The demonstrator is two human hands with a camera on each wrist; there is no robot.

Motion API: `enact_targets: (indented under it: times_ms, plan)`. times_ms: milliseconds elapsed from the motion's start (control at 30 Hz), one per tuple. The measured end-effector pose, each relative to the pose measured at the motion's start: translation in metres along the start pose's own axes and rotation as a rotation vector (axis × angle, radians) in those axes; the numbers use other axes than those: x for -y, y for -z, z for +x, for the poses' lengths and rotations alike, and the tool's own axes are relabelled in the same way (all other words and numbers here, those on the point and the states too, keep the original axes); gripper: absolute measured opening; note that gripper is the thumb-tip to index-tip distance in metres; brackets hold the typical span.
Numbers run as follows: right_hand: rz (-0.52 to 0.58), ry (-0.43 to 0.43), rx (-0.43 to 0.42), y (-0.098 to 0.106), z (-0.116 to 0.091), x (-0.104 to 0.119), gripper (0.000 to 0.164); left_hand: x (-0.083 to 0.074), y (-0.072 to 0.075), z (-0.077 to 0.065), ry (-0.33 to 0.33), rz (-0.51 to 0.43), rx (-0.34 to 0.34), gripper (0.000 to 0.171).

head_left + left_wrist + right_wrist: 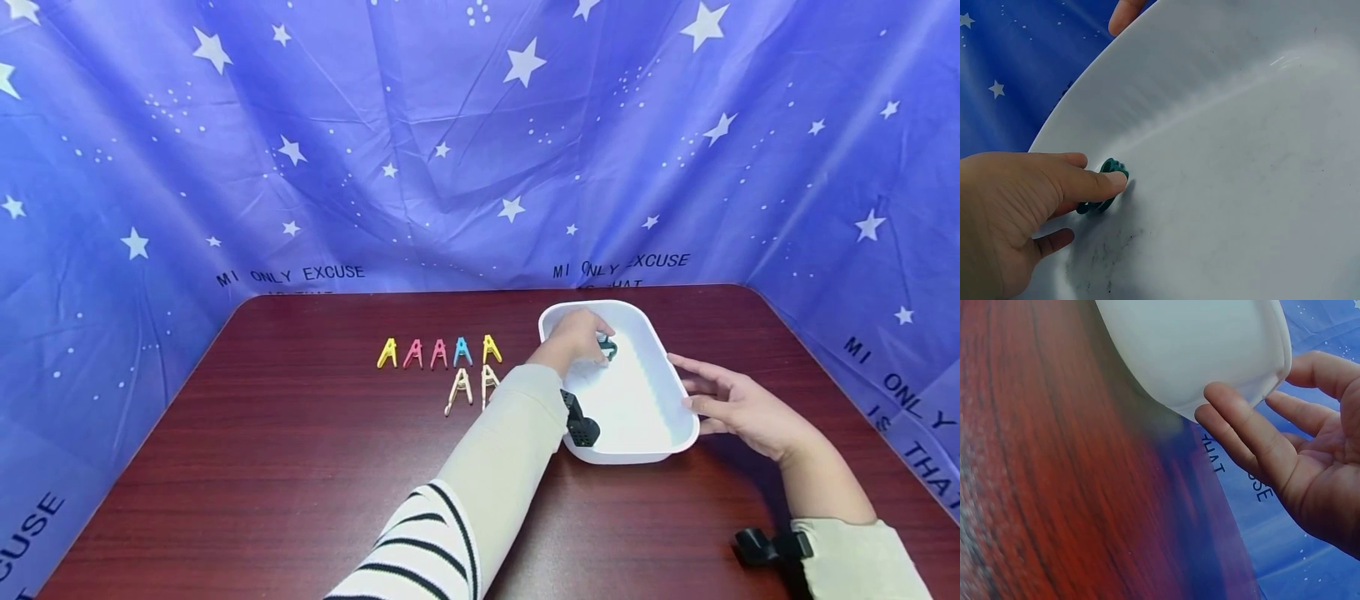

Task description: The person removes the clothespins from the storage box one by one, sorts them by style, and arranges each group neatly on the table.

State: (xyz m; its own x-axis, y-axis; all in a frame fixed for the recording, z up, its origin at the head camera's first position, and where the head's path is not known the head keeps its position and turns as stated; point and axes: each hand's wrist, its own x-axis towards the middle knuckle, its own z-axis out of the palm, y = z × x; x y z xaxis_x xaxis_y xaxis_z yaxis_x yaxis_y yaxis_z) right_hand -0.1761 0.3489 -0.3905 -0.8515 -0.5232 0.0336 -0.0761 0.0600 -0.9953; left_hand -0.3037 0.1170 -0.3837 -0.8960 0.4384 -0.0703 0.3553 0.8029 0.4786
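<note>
Inside the white plastic basin, my left hand pinches a small dark green plastic clip between thumb and fingers. The clip is low, close to the basin's floor, and partly covered by the thumb; whether it touches the floor I cannot tell. On the basin's right side, my right hand touches the outer wall with its fingers, extended rather than wrapped round it. The right wrist view shows these fingertips against the white wall.
Left of the basin is a row of clothespins: yellow, pink, blue and another yellow. Two beige clothespins lie nearer, one partly behind the left sleeve. A blue starry curtain surrounds the dark red wooden table.
</note>
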Motion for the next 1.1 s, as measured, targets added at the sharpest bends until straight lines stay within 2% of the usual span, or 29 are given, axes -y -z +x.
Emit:
enact_targets:
  times_ms: [267,567,767,1100]
  plan:
    - [0.007,0.003,0.002,0.0001,-0.0004,0.0005,0.06,0.0,-0.0019,-0.0014,0.008,-0.023,0.008,0.045]
    - [-0.008,0.001,-0.004,-0.0002,-0.0009,0.0007,0.06,0.0015,-0.0028,-0.0012,-0.035,-0.005,0.021,0.045]
    - [-0.018,0.002,-0.006,0.0,-0.0005,0.0014,0.06,0.0001,-0.0033,-0.0004,-0.016,-0.036,0.029,0.039]
    - [-0.017,-0.003,-0.011,-0.0008,-0.0004,0.001,0.06,0.0016,-0.0047,0.002,-0.079,-0.048,0.048,0.038]
